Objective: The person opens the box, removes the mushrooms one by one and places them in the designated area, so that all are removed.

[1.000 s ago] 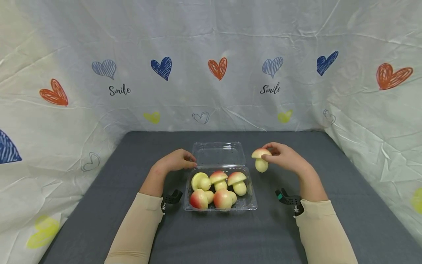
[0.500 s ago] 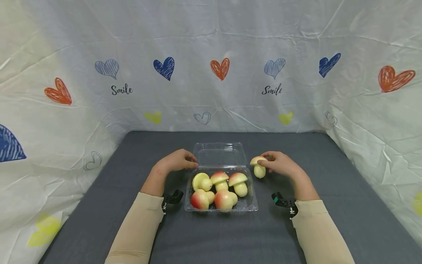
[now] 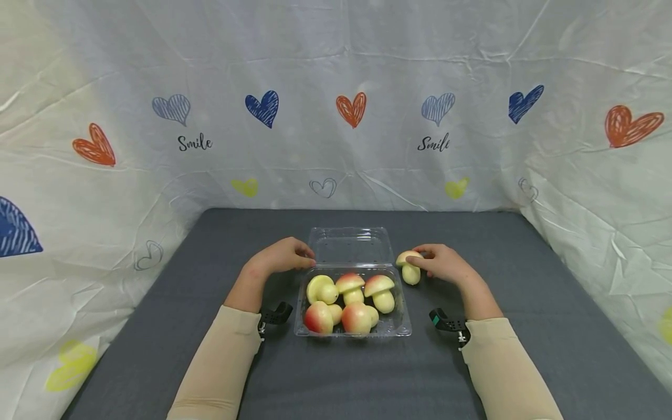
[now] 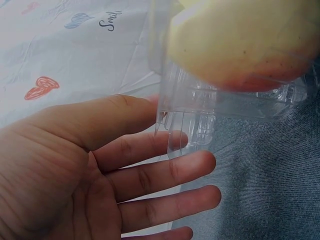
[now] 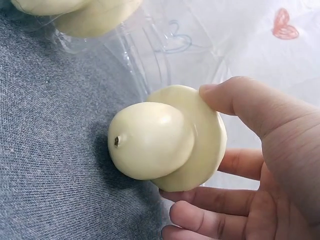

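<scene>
My right hand (image 3: pixel 440 262) holds a toy mushroom (image 3: pixel 411 274) by its cap, thumb on one side and fingers on the other, close over the cloth just right of a clear plastic clamshell box (image 3: pixel 403 326). In the right wrist view the mushroom's pale stem (image 5: pixel 147 142) faces the camera. At the box's back left corner my left hand (image 3: pixel 280 255) pinches the edge between thumb (image 4: pixel 122 112) and index finger, its other fingers extended. Several red-and-yellow toy mushrooms (image 3: pixel 357 318) lie in the box in different directions. The box's lid (image 3: pixel 349 245) is folded back, away from me.
A dark grey cloth (image 3: pixel 336 379) covers the table. Behind and at both sides hangs a white sheet (image 3: pixel 299 64) printed with hearts and "Smile". Each wrist wears a black strap mount (image 3: pixel 446 321).
My right hand has come down and to the left with the mushroom, nearer the box's right side. The left hand keeps its place at the box corner.
</scene>
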Tool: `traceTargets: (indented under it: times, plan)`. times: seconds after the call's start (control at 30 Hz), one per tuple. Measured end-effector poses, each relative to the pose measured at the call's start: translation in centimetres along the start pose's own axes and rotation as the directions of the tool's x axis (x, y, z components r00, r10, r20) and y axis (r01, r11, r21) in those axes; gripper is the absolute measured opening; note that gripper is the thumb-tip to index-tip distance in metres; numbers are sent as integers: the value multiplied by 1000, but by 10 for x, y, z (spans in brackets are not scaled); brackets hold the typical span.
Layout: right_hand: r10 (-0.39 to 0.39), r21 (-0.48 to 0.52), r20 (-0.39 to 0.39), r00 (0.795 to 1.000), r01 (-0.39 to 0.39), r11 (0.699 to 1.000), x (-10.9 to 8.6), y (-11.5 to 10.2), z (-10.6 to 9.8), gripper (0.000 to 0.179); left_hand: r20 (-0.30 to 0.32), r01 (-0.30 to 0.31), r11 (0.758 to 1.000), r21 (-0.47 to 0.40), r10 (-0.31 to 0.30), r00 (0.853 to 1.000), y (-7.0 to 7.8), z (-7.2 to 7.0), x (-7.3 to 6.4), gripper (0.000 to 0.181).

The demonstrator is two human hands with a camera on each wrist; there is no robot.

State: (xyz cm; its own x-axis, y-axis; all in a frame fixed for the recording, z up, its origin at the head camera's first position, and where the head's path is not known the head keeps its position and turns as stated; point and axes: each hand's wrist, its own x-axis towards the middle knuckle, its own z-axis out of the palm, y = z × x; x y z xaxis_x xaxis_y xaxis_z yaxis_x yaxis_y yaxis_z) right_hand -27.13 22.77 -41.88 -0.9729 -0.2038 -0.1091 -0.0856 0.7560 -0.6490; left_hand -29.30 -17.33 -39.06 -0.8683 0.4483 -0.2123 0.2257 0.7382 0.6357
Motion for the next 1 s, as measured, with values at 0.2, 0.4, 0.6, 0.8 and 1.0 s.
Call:
traceTargets:
  times: [0.2, 0.4, 0.6, 0.8, 1.0]
  plan:
    - [-20, -8, -13, 1000, 20, 1000, 1, 0, 0, 72, -5, 4, 1000, 15, -3, 1000, 0, 1, 0, 28]
    - [-78, -43, -50, 996, 76, 996, -3, -3, -5, 69, -7, 2, 1000, 12, -2, 1000, -1, 1, 1, 28]
    - [-71, -55, -81, 994, 67, 996, -10, -13, -11, 72, -4, -6, 1000, 9, 6, 1000, -2, 1, 2, 29]
    - [-141, -93, -134, 981, 129, 987, -18, -32, -15, 64, -2, -8, 1000, 8, 8, 1000, -2, 1, 2, 30]
    - [-223, -70, -111, 968, 216, 974, -28, -57, -14, 58, -3, -1, 1000, 9, 1, 1000, -1, 1, 1, 29]
